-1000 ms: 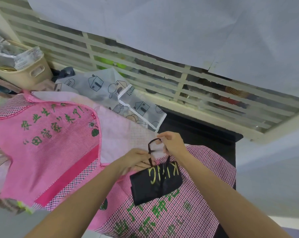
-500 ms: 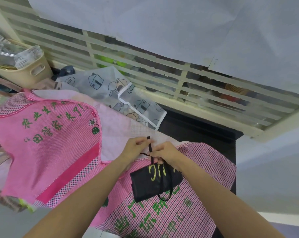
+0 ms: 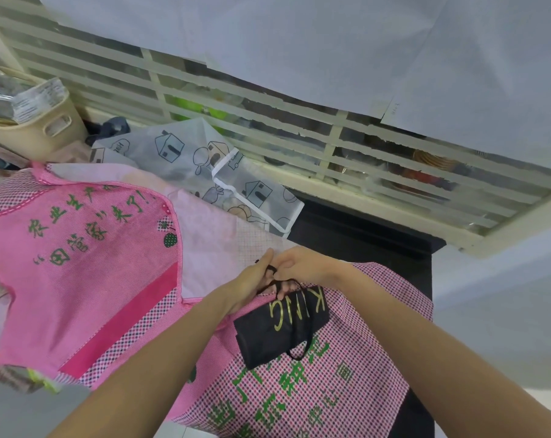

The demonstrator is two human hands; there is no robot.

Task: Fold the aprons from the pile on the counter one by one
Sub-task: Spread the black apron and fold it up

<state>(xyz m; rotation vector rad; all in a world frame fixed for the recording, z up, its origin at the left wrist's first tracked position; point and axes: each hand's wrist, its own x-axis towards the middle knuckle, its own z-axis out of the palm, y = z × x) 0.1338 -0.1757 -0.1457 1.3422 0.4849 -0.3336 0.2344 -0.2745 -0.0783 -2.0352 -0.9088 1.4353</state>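
A small folded black apron (image 3: 280, 327) with gold letters lies on a pink checked apron (image 3: 315, 403) with green writing. Its thin black strap (image 3: 275, 281) runs up from the bundle into both hands, and a loop of it hangs off the bundle's near edge. My left hand (image 3: 252, 282) and my right hand (image 3: 299, 268) meet just above the bundle, each pinching the strap, fingertips touching. A second pink apron (image 3: 78, 263) with green characters is spread out at the left.
A translucent apron with house drawings (image 3: 204, 165) lies at the back, over a pale pink cloth (image 3: 211, 235). A beige basket (image 3: 37, 128) with packets stands far left. A louvred window frame (image 3: 331, 143) runs behind; the black counter (image 3: 362, 235) ends at the right.
The strap loop that my right hand held up a second ago has been drawn down. Both hands have come together over the black bundle, working the strap.
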